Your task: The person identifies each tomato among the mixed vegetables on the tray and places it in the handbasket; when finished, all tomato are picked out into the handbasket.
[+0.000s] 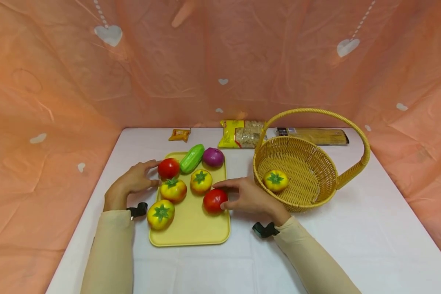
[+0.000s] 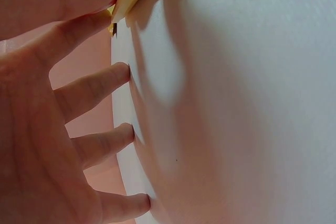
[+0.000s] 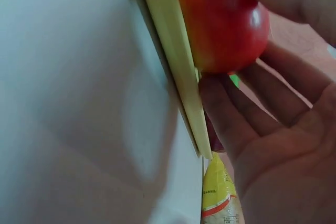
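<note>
A yellow tray [image 1: 191,234] carries several red and yellow toy tomatoes, a green cucumber [image 1: 192,158] and a purple onion [image 1: 213,157]. At the tray's right edge, my right hand [image 1: 251,198] grips a red tomato [image 1: 214,201], which still sits on the tray. In the right wrist view, the thumb lies on the tomato [image 3: 226,19] and the fingers reach behind it. My left hand [image 1: 134,179] is at the tray's left edge beside another red tomato [image 1: 168,168]. Its fingers are spread, with several fingertips down by the white table in the left wrist view.
Right of the tray stands a wicker basket [image 1: 308,198] with a tall handle, holding one yellow tomato [image 1: 275,180]. Along the back lie a small orange packet [image 1: 179,134], a yellow-and-clear food bag [image 1: 242,134] and a pack of noodle-like sticks [image 1: 316,136]. Pink cloth hangs behind.
</note>
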Tool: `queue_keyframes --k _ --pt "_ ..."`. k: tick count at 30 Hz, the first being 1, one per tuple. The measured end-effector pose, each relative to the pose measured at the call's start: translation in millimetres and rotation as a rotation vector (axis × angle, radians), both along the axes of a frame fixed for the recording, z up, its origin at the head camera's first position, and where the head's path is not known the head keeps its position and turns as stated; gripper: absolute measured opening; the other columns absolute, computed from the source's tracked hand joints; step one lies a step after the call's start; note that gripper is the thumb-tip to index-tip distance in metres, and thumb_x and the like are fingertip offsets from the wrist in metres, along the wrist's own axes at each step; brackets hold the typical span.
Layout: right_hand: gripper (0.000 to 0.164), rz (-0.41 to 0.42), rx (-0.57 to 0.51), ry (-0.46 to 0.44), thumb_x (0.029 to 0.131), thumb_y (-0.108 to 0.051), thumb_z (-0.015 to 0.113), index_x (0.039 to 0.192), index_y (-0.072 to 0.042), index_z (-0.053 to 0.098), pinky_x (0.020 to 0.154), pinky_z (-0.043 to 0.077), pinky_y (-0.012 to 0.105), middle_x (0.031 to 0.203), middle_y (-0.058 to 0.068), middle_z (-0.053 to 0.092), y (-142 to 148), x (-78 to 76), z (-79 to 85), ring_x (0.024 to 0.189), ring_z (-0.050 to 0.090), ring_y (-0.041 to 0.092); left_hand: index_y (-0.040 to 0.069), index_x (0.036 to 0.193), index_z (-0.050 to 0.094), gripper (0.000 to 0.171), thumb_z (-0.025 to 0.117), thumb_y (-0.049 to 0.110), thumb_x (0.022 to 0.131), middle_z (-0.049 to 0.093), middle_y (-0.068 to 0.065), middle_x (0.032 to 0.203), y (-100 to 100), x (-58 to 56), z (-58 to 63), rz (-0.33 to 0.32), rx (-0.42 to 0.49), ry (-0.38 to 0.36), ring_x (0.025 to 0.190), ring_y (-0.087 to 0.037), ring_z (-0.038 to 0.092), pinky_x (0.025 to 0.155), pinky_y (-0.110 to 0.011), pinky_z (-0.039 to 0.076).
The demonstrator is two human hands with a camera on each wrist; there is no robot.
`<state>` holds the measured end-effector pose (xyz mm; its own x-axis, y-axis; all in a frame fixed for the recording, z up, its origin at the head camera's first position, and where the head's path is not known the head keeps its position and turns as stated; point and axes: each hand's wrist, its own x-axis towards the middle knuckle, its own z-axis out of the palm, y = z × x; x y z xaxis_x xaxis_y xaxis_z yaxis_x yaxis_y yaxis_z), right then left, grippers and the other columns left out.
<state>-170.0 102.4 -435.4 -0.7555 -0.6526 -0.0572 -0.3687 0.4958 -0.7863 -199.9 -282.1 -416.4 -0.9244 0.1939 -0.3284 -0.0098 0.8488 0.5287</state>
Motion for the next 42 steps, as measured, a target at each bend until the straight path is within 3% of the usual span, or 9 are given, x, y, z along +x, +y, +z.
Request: queue_keyframes --k 5,11,16,22,26,29,34,39,42 --pt "0.055 0.062 -0.006 0.007 0.091 -0.017 0.087 0.144 -0.024 0.073 0.121 0.05 0.046 0.143 -0.005 0.074 1 1.7 -0.7 0.133 0.065 0.02 0.013 0.169 0.043 0.08 0.077 0.025 0.097 0.041 -0.031 0.17 1 -0.5 -1.3 -0.001 0.003 -0.002 0.156 -0.057 0.032 0.124 -0.083 0.025" --pt "0.053 0.059 -0.004 0.033 0.092 -0.027 0.09 0.142 -0.021 0.074 0.118 0.053 0.042 0.14 -0.005 0.075 2 7.3 3.9 0.131 0.067 0.017 0.013 0.168 0.044 0.08 0.077 0.024 0.097 0.043 -0.03 0.169 1 -1.3 -1.5 -0.007 0.01 0.007 0.156 -0.056 0.033 0.124 -0.083 0.026" --pt "0.053 0.056 -0.137 0.02 0.091 -0.027 0.092 0.14 -0.017 0.074 0.112 0.059 0.036 0.138 -0.002 0.076 13 16.8 23.4 0.127 0.071 0.017 0.011 0.167 0.045 0.079 0.077 0.024 0.096 0.043 -0.03 0.169 0 -1.3 -2.2 -0.009 0.012 0.011 0.156 -0.057 0.033 0.124 -0.082 0.025" --pt "0.053 -0.058 -0.244 0.041 0.091 -0.014 0.091 0.141 -0.011 0.073 0.107 0.063 0.043 0.14 0.008 0.074 61 25.2 55.7 0.122 0.075 0.019 0.011 0.167 0.045 0.079 0.078 0.024 0.096 0.043 -0.03 0.169 0 -1.6 -3.6 -0.013 0.011 0.017 0.156 -0.057 0.033 0.124 -0.083 0.026" --pt "0.053 -0.166 -0.256 0.087 0.091 -0.004 0.088 0.141 -0.006 0.072 0.104 0.062 0.029 0.138 0.014 0.074 104 28.8 65.8 0.121 0.075 0.01 0.012 0.167 0.045 0.079 0.078 0.025 0.096 0.044 -0.031 0.168 -1 -1.0 -2.7 -0.014 0.004 0.023 0.155 -0.057 0.035 0.124 -0.082 0.027" --pt "0.053 -0.233 -0.269 0.108 0.09 0.002 0.087 0.14 -0.002 0.071 0.099 0.062 0.02 0.134 0.01 0.076 134 33.3 67.6 0.119 0.075 0.005 0.012 0.167 0.045 0.079 0.077 0.026 0.096 0.044 -0.031 0.168 -1 -0.7 -2.1 -0.009 -0.002 0.017 0.155 -0.057 0.035 0.124 -0.082 0.027" --pt "0.05 -0.34 -0.204 0.119 0.092 -0.001 0.086 0.139 -0.004 0.071 0.094 0.063 0.018 0.13 -0.003 0.075 167 42.9 67.4 0.117 0.075 0.0 0.011 0.168 0.044 0.08 0.077 0.026 0.096 0.042 -0.031 0.169 0 -1.5 -1.7 -0.001 -0.002 0.003 0.156 -0.057 0.033 0.124 -0.082 0.026" --pt "0.047 -0.386 -0.087 0.097 0.094 -0.012 0.087 0.138 -0.006 0.072 0.091 0.063 0.017 0.132 0.012 0.073 180 44.2 63.6 0.113 0.074 -0.002 0.011 0.168 0.043 0.081 0.077 0.025 0.097 0.039 -0.031 0.171 1 -2.2 -1.5 0.008 -0.001 -0.008 0.157 -0.057 0.032 0.123 -0.083 0.026" --pt "0.046 -0.38 0.003 0.074 0.094 -0.019 0.088 0.136 -0.008 0.073 0.091 0.062 0.017 0.132 0.015 0.075 179 40.8 58.4 0.113 0.076 0.006 0.012 0.168 0.043 0.08 0.077 0.025 0.097 0.04 -0.03 0.171 1 -2.1 -2.6 0.005 0.001 -0.007 0.156 -0.057 0.032 0.123 -0.084 0.026"
